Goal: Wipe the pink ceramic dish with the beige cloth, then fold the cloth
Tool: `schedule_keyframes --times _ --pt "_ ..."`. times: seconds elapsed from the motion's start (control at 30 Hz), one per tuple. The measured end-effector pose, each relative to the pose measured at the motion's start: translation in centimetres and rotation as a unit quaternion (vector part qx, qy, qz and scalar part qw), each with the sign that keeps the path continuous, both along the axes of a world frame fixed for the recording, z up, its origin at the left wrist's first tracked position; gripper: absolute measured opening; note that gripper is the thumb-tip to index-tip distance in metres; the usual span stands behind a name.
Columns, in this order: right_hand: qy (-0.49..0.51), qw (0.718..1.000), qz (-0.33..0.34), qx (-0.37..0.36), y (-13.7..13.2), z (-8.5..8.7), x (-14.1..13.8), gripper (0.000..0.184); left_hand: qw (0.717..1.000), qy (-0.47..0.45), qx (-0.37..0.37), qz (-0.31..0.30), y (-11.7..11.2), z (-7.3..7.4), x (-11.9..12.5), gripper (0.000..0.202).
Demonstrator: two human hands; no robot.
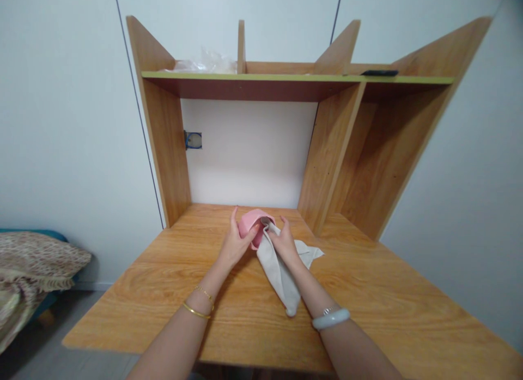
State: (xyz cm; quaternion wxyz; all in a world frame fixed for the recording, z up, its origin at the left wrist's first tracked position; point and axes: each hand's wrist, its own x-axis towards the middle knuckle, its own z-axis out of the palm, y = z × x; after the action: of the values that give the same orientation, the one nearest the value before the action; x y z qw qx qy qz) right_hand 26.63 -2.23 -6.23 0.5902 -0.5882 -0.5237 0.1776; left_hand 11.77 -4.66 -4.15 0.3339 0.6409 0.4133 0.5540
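In the head view, a pink bowl-like container [248,221] is tilted with its opening toward me, just above or on the desk. My left hand [237,242] grips its left side, thumb at the rim and fingers behind. A light grey cloth [274,265] hangs from my right hand [285,242], which is closed on it and tucks part of it into the container's opening. One end of the cloth drapes toward me, another spreads to the right behind my wrist. My right fingertips are partly hidden by the cloth.
The wooden desk [163,293] carries a shelf unit [253,86] along its back. On the shelf lie clear plastic bags [206,61] and a flat black object [379,73]. A wall socket box [193,140] is at the back left. A patterned blanket [36,260] lies at far left.
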Motion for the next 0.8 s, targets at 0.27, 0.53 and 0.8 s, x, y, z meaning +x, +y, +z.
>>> schedule_keyframes --times 0.27,0.53,0.8 --pt "0.018 0.999 0.0 0.043 -0.4 0.1 -0.3 0.072 0.986 -0.125 -0.065 -0.09 0.1 -0.2 0.8 0.111" --pt "0.051 0.996 0.007 0.067 -0.3 0.3 -0.2 0.067 0.973 -0.161 -0.054 -0.159 0.0 -0.4 1.1 0.113" --pt "0.087 0.995 0.013 0.047 0.4 0.1 0.4 0.068 0.973 -0.168 -0.057 -0.146 0.3 -1.3 1.6 0.091"
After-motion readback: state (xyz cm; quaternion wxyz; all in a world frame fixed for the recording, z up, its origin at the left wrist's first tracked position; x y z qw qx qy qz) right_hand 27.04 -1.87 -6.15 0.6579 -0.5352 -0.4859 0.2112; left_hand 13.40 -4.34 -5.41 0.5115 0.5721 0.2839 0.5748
